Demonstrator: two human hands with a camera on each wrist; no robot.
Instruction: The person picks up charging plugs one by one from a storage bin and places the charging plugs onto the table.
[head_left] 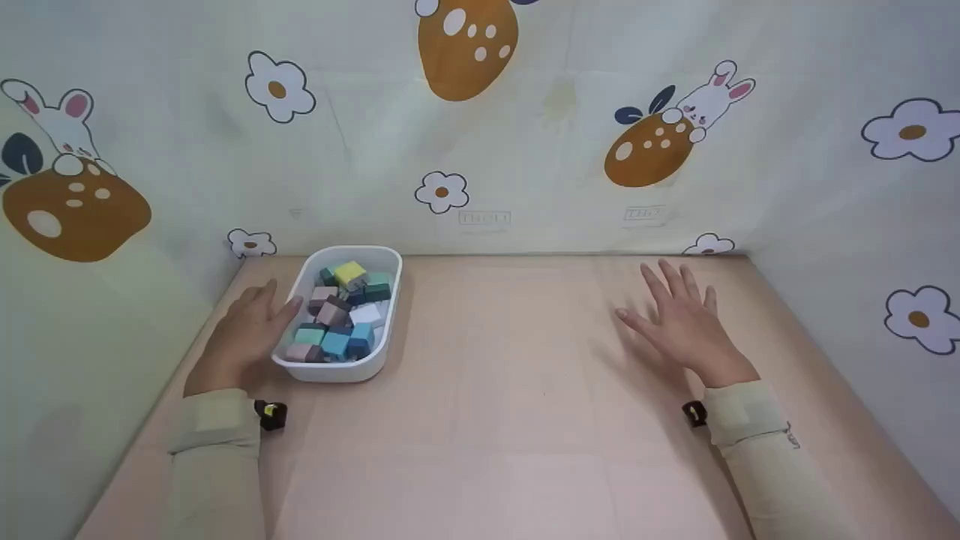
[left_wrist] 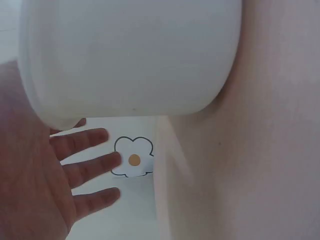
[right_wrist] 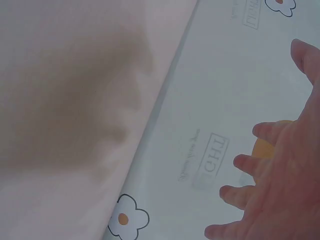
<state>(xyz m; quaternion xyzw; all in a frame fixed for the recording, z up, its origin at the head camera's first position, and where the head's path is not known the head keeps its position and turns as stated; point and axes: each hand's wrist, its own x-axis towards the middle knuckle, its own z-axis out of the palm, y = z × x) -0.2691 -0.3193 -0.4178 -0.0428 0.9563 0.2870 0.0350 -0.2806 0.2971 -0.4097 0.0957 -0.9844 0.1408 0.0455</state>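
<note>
A white plastic tub point(head_left: 384, 352) with rounded corners stands on the left part of the table. Inside lie several small blocks point(head_left: 334, 343) in blue, teal, yellow, white, dusty pink and dark tones. Along the tub's left side is my left hand point(head_left: 244, 334), its thumb at the rim; whether it touches cannot be told. In the left wrist view the fingers point(left_wrist: 92, 170) are spread and straight beside the tub wall point(left_wrist: 135, 60). Over the right side of the table hovers my right hand point(head_left: 686, 326), fingers spread, holding nothing; the right wrist view shows its fingers point(right_wrist: 250, 162) apart.
A pinkish-beige table top point(head_left: 495, 420) runs back to a pale curtain point(head_left: 360, 165) printed with flowers, rabbits and orange fruit. The same cloth rises along the left and right edges. Small dark wrist devices point(head_left: 271, 415) sit by both sleeves.
</note>
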